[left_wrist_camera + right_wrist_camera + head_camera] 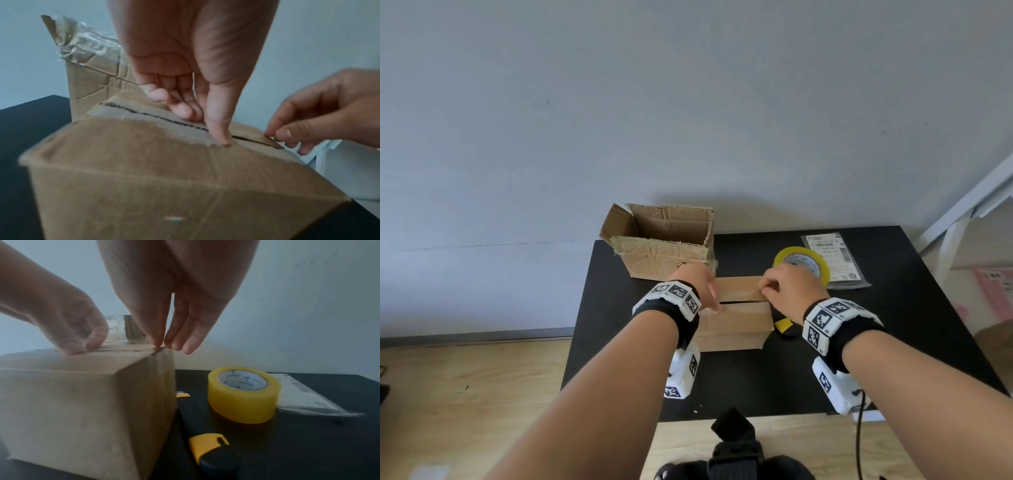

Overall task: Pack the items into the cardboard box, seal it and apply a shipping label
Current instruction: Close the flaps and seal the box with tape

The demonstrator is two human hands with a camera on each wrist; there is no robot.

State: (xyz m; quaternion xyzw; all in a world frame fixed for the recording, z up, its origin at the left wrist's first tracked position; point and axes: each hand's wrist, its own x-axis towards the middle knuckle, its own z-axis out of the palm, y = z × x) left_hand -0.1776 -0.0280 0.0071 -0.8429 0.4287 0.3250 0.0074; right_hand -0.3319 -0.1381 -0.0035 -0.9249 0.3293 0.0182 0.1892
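A small closed cardboard box (736,322) (144,170) (72,402) stands mid-table, its two top flaps meeting at a dark seam (156,116). My left hand (714,298) (203,126) (82,344) rests on the lid. Its thumb presses the near flap beside the seam and its fingers touch the far flap. My right hand (767,286) (273,135) (161,346) pinches the right end of the far flap between thumb and forefinger at the box's top edge. What is inside the box is hidden.
A larger open box (661,246) (92,78) with torn tape stands behind, at the back left. Right of the closed box are a yellow tape roll (803,265) (242,395), a sleeved shipping label (832,257) (304,392) and a yellow-black utility knife (784,327) (209,447). All sit on the black table (893,325).
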